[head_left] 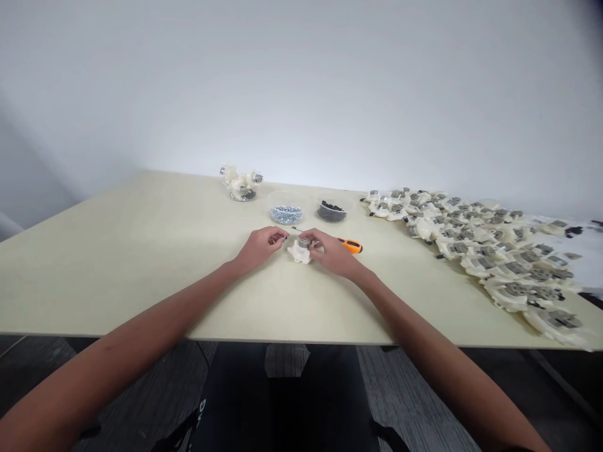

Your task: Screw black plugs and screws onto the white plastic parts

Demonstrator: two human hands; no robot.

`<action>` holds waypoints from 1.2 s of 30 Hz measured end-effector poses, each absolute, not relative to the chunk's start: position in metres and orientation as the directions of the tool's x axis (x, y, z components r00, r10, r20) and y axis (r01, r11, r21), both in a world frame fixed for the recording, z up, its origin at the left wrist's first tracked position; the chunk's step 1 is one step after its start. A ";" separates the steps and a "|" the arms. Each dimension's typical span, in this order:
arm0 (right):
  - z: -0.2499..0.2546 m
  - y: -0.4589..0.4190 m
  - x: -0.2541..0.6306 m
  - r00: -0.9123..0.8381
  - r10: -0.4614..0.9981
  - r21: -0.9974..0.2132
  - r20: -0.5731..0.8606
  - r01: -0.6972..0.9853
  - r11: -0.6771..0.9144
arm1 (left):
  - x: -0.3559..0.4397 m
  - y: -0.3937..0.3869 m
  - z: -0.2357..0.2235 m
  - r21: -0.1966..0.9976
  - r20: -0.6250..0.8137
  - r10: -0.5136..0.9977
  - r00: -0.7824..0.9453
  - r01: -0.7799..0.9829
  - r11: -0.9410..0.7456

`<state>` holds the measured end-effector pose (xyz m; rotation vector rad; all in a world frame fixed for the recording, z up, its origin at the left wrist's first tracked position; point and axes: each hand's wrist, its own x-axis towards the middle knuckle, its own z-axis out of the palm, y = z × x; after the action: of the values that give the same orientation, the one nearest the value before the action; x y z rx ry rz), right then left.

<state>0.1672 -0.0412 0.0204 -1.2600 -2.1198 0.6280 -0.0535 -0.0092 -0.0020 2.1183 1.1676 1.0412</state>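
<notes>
A cream plastic part (299, 252) with a grey metal motor on top rests on the table in front of me. My right hand (327, 251) has its thumb and fingers closed around the part's right side. Just left of it, my left hand (262, 245) pinches a tiny dark piece (285, 237) between thumb and forefinger, too small to name. Behind my right hand lies a screwdriver with an orange and black handle (352, 245); its metal shaft (298, 229) shows beyond my fingers.
Behind my hands stand a clear bowl of silvery screws (286, 215) and a clear bowl of small black pieces (331, 211). Several cream assemblies (242, 182) are piled at the back left. Rows of similar assemblies (485, 251) cover the table's right side. A wall closes the back.
</notes>
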 end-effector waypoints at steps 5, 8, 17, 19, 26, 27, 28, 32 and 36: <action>0.011 -0.046 0.167 -0.383 0.887 -0.749 0.259 0.500 0.434 | -0.053 -0.011 0.000 0.734 0.305 0.858 0.414 0.472 -0.488; 0.010 -0.047 0.165 -0.369 0.892 -0.760 0.260 0.492 0.425 | -0.053 -0.013 0.002 0.724 0.274 0.840 0.468 0.474 -0.501; 0.001 -0.044 0.159 -0.289 0.900 -0.760 0.327 0.485 0.432 | -0.059 -0.009 0.004 0.740 0.248 0.825 0.507 0.451 -0.499; 0.000 -0.044 0.158 -0.272 0.905 -0.761 0.326 0.493 0.423 | -0.060 -0.008 0.003 0.731 0.249 0.821 0.514 0.456 -0.508; -0.001 -0.044 0.157 -0.265 0.912 -0.773 0.314 0.487 0.407 | -0.060 -0.005 -0.001 0.706 0.231 0.815 0.531 0.485 -0.516; -0.001 -0.044 0.156 -0.264 0.912 -0.772 0.314 0.488 0.407 | -0.060 -0.004 -0.001 0.708 0.232 0.815 0.531 0.482 -0.516; -0.001 -0.044 0.155 -0.263 0.912 -0.768 0.316 0.493 0.409 | -0.060 -0.004 -0.002 0.706 0.233 0.812 0.535 0.481 -0.520; -0.002 -0.045 0.153 -0.258 0.899 -0.734 0.355 0.519 0.439 | -0.060 -0.004 -0.003 0.645 0.274 0.787 0.553 0.501 -0.577; -0.004 -0.046 0.151 -0.244 0.897 -0.724 0.368 0.529 0.442 | -0.057 -0.008 -0.003 0.605 0.310 0.775 0.551 0.514 -0.608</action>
<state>0.1514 -0.0463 -0.0042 -1.2025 -1.9122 0.5952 -0.0569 -0.0084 -0.0027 2.3403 1.0431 0.7831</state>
